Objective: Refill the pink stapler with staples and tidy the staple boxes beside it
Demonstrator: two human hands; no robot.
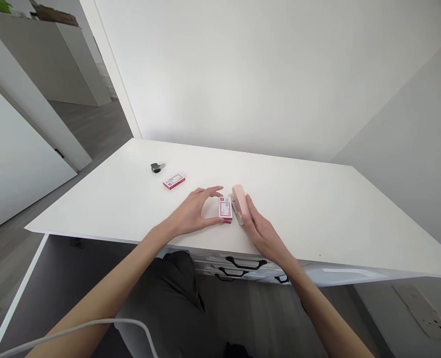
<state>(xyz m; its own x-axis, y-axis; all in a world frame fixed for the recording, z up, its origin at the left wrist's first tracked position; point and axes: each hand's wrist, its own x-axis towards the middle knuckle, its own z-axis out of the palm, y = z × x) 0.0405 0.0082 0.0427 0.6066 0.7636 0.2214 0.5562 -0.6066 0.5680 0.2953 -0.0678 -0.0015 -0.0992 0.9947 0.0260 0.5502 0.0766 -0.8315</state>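
Observation:
My left hand spans a small red-and-white staple box. Its thumb presses the near end, other fingers are at the far end, and the index finger is lifted. A second red edge shows underneath, perhaps another box stacked there. On top lies a small grey piece, perhaps a strip of staples. My right hand is closed round a pink stapler tipped on its side just right of the box. Its palm hides part of the stapler.
Another red-and-white box lies farther left on the white tabletop. Behind it is a small black and silver tool. A white wall rises along the back edge. Drawers with black handles are under the front edge. A white cable crosses at lower left.

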